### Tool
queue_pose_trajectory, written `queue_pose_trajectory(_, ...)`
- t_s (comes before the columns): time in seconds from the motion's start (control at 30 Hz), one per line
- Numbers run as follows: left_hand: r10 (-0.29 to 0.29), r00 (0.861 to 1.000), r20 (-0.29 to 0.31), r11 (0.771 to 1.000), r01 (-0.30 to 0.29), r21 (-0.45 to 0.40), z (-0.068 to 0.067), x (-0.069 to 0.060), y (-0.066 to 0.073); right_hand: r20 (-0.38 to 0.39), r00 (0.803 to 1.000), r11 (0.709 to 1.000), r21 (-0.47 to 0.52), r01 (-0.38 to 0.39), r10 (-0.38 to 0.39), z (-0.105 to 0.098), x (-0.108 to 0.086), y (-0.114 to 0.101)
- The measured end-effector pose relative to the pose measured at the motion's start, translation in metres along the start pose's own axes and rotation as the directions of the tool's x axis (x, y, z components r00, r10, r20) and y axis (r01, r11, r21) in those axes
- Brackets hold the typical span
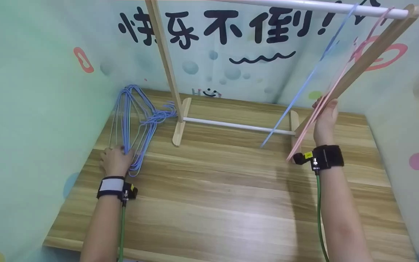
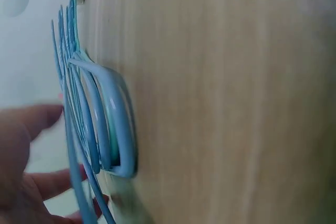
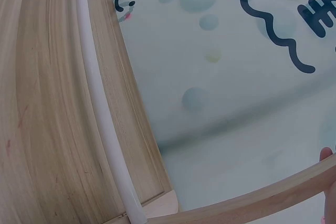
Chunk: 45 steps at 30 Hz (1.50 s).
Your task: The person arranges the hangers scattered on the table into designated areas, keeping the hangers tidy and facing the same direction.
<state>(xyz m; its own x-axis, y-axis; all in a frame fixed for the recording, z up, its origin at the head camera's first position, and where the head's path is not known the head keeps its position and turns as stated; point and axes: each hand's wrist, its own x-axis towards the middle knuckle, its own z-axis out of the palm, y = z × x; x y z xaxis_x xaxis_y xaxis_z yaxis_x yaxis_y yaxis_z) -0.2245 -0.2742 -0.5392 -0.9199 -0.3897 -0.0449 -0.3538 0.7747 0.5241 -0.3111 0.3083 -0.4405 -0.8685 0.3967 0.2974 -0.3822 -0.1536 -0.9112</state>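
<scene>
Several thin blue hangers lie bunched on the tabletop's left side, hooks toward the rack. My left hand is at their near end. In the left wrist view, the spread fingers of that hand touch and reach behind the blue hangers. My right hand grips the right wooden post of the rack low down, beside the hanging hangers. In the right wrist view only fingers show at the post. From the white top bar hang a blue hanger and pink hangers.
The rack's left post and lower white bar stand at the back of the wooden table. Printed cloth walls enclose the left, back and right sides.
</scene>
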Motion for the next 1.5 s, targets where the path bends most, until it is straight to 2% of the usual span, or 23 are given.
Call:
queue_pose_trajectory(0.2, -0.01, 0.999, -0.043, 0.998, 0.013, 0.06, 0.0, 0.003, -0.002, -0.008, 1.0, 1.0, -0.012, 0.018, -0.018, 0.001, 0.0, 0.0)
queue_pose_trajectory(0.3, -0.002, 0.997, -0.078, 0.997, 0.008, 0.071, 0.0, 0.004, -0.001, -0.011, 0.999, 0.999, 0.021, 0.034, -0.034, 0.001, 0.001, 0.0)
queue_pose_trajectory(0.4, 0.011, 0.992, -0.128, 0.998, -0.003, 0.059, 0.0, 0.002, 0.0, -0.012, 0.999, 0.999, 0.031, 0.039, -0.039, 0.002, 0.001, 0.0)
queue_pose_trajectory(0.5, 0.036, 0.982, -0.183, 0.999, -0.032, 0.028, -0.001, 0.001, 0.002, -0.012, 1.0, 1.0, 0.025, 0.008, -0.008, 0.001, 0.001, -0.001)
queue_pose_trajectory(0.7, 0.085, 0.954, -0.289, 0.996, -0.088, 0.001, -0.005, -0.001, 0.007, -0.015, 0.999, 0.998, -0.057, -0.029, 0.029, 0.0, -0.001, -0.001)
queue_pose_trajectory(0.87, 0.106, 0.894, -0.434, 0.989, -0.14, -0.046, -0.008, -0.003, 0.008, 0.004, 1.0, 1.0, -0.008, 0.007, -0.007, 0.0, 0.0, 0.0)
queue_pose_trajectory(0.93, 0.091, 0.879, -0.469, 0.986, -0.147, -0.084, -0.009, -0.003, 0.008, 0.006, 1.0, 0.999, 0.029, 0.015, -0.015, 0.001, 0.001, 0.0)
queue_pose_trajectory(1.1, 0.028, 0.864, -0.503, 0.972, -0.141, -0.188, -0.011, -0.003, 0.006, -0.011, 1.0, 0.995, 0.096, 0.019, -0.019, 0.003, 0.001, 0.0)
queue_pose_trajectory(1.2, 0.006, 0.854, -0.52, 0.968, -0.137, -0.212, -0.013, -0.002, 0.005, -0.014, 1.0, 0.993, 0.119, 0.012, -0.011, 0.004, 0.001, -0.002)
queue_pose_trajectory(1.3, -0.033, 0.857, -0.514, 0.966, -0.105, -0.237, -0.016, -0.003, 0.008, -0.022, 1.0, 0.994, 0.109, -0.009, 0.011, 0.004, 0.0, -0.002)
queue_pose_trajectory(1.37, -0.057, 0.853, -0.518, 0.96, -0.096, -0.264, -0.018, -0.004, 0.01, -0.029, 0.999, 0.995, 0.095, -0.014, 0.017, 0.004, 0.0, -0.002)
queue_pose_trajectory(1.5, -0.07, 0.843, -0.534, 0.936, -0.131, -0.328, -0.02, -0.008, 0.015, -0.044, 0.999, 0.997, 0.075, -0.028, 0.032, 0.003, 0.0, -0.001)
